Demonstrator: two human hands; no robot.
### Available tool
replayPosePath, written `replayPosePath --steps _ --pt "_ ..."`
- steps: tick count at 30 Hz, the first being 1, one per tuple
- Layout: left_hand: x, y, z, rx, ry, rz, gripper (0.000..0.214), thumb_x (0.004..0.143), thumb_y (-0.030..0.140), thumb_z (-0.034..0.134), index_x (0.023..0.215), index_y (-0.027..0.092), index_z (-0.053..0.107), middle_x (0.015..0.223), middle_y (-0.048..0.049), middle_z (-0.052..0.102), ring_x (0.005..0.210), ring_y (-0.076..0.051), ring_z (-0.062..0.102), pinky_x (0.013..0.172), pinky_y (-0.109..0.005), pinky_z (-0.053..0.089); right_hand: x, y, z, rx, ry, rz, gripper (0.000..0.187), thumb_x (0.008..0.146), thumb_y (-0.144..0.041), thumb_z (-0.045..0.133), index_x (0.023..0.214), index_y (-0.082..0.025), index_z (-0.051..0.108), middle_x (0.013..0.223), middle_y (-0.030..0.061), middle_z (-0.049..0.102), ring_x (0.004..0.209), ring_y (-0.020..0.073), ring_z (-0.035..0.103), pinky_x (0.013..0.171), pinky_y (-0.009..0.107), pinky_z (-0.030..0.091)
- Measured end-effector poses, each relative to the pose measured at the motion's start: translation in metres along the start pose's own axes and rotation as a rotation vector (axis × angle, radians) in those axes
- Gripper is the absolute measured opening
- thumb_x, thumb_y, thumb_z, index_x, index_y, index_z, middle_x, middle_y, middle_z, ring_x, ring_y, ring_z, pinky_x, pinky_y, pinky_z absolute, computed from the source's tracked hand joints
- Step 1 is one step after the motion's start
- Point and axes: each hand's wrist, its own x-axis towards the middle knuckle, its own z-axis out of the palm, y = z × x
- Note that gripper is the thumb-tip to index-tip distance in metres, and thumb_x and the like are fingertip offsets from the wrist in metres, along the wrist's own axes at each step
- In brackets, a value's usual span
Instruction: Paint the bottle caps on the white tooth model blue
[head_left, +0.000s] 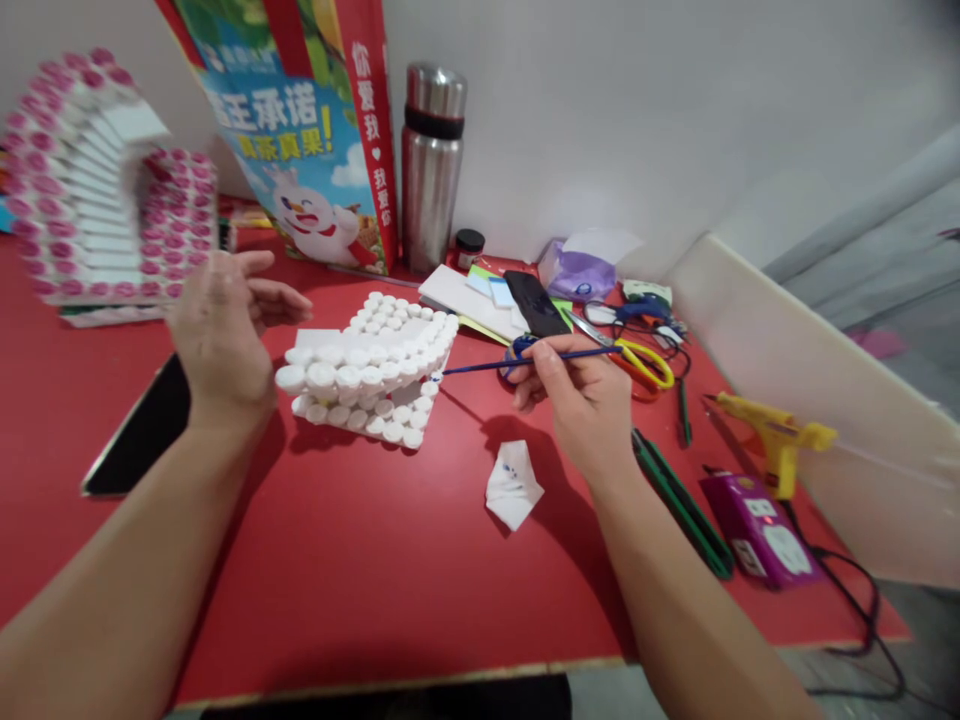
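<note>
A small white craft model (367, 375), covered in rows of round white pieces, sits mid-table. In a pinch, my right hand (574, 395) holds a thin blue paintbrush (487, 366). The brush's tip meets the model's right edge, where a small dark blue spot shows. My left hand (229, 335) hovers just left of the model, fingers apart and holding nothing; it seems not to touch the model. Between the model and my right forearm lies a crumpled white tissue (514, 485) with blue marks. Beneath my right hand is a partly hidden blue round item (517, 350).
A larger pink-and-white model (112, 200) stands back left near a carton (300, 150) and steel flask (433, 165). A dark tablet-like slab (142, 430) lies under my left arm. Rightward are a phone (536, 303), scissors (645, 365), green cutter (682, 505), glue gun (772, 430) and purple box (761, 530).
</note>
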Motion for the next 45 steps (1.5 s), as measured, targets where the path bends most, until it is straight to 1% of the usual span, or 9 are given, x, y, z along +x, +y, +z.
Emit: replayPosePath --steps 4,8,15,20,24,27,31,42,45 --pt "0.0007 0.0005 0.0002 0.012 -0.002 0.002 0.044 0.094 0.058 0.059 0.104 0.016 0.071 0.066 0.0004 0.071 0.058 -0.016 0.069 0.06 -0.029 0.054 0.0 0.0011 0.0015 -0.01 -0.025 0.011 0.03 0.101 -0.046 0.072 0.093 -0.017 0.069 0.075 0.0016 0.076 0.053 0.0119 0.07 0.05 0.024 0.06" --pt "0.0002 0.0023 0.0012 -0.001 0.0 -0.003 0.045 0.093 0.058 0.061 0.104 0.015 0.071 0.066 -0.0002 0.072 0.058 -0.016 0.068 0.06 -0.029 0.053 -0.0004 0.0006 0.0015 0.002 0.002 0.008 0.031 0.1 -0.049 0.072 0.094 -0.018 0.068 0.074 0.0011 0.076 0.052 0.0121 0.07 0.051 0.024 0.06" --pt "-0.002 0.0049 0.0014 0.013 0.007 -0.015 0.045 0.094 0.057 0.059 0.103 0.016 0.073 0.067 -0.0008 0.072 0.059 -0.017 0.068 0.061 -0.03 0.053 -0.0014 -0.0006 0.0021 -0.031 0.0 0.027 0.036 0.098 -0.055 0.072 0.092 -0.019 0.068 0.075 0.0017 0.077 0.055 0.0129 0.071 0.053 0.026 0.061" --pt "-0.0005 0.0039 0.0001 0.023 -0.011 0.003 0.046 0.095 0.059 0.059 0.103 0.016 0.073 0.066 -0.0009 0.072 0.058 -0.017 0.067 0.061 -0.031 0.053 -0.0011 0.0006 0.0023 -0.024 -0.005 0.03 0.035 0.099 -0.053 0.072 0.095 -0.019 0.069 0.077 0.0019 0.077 0.055 0.0125 0.071 0.053 0.025 0.061" --pt "0.0009 0.0029 -0.0012 0.02 -0.02 0.0 0.047 0.094 0.059 0.06 0.105 0.015 0.072 0.067 -0.0017 0.073 0.058 -0.017 0.068 0.061 -0.031 0.053 -0.0005 0.0007 0.001 -0.011 0.004 0.022 0.034 0.099 -0.051 0.073 0.091 -0.018 0.068 0.072 0.0006 0.075 0.053 0.0124 0.07 0.052 0.024 0.06" --pt "0.0005 0.0032 -0.0015 0.025 -0.017 -0.006 0.047 0.095 0.058 0.059 0.105 0.015 0.073 0.067 -0.0018 0.073 0.059 -0.017 0.068 0.061 -0.03 0.053 -0.0004 0.0 0.0013 -0.006 0.018 0.016 0.035 0.098 -0.052 0.074 0.091 -0.019 0.068 0.073 0.0007 0.075 0.053 0.0128 0.07 0.052 0.025 0.06" --pt "-0.0005 0.0039 -0.0013 0.035 -0.016 0.0 0.046 0.095 0.059 0.059 0.105 0.016 0.073 0.067 -0.0007 0.072 0.059 -0.016 0.068 0.061 -0.03 0.053 -0.0013 -0.0012 0.0028 -0.044 -0.004 0.046 0.037 0.097 -0.056 0.073 0.092 -0.019 0.069 0.074 0.0017 0.076 0.055 0.0135 0.071 0.053 0.026 0.061" --pt "-0.0002 0.0036 -0.0018 0.041 -0.029 0.024 0.05 0.093 0.065 0.06 0.103 0.018 0.073 0.067 -0.0002 0.072 0.059 -0.016 0.068 0.06 -0.03 0.051 -0.0018 -0.0004 0.0025 -0.048 0.002 0.04 0.037 0.098 -0.056 0.072 0.093 -0.019 0.069 0.075 0.0018 0.076 0.055 0.0134 0.071 0.054 0.026 0.062" --pt "-0.0002 0.0037 -0.001 0.033 -0.024 0.028 0.048 0.094 0.063 0.06 0.103 0.018 0.073 0.067 0.0003 0.072 0.058 -0.016 0.067 0.059 -0.03 0.051 -0.0031 0.0 0.0052 -0.044 0.006 0.026 0.037 0.098 -0.056 0.072 0.094 -0.02 0.07 0.077 0.0017 0.076 0.057 0.013 0.071 0.055 0.026 0.063"
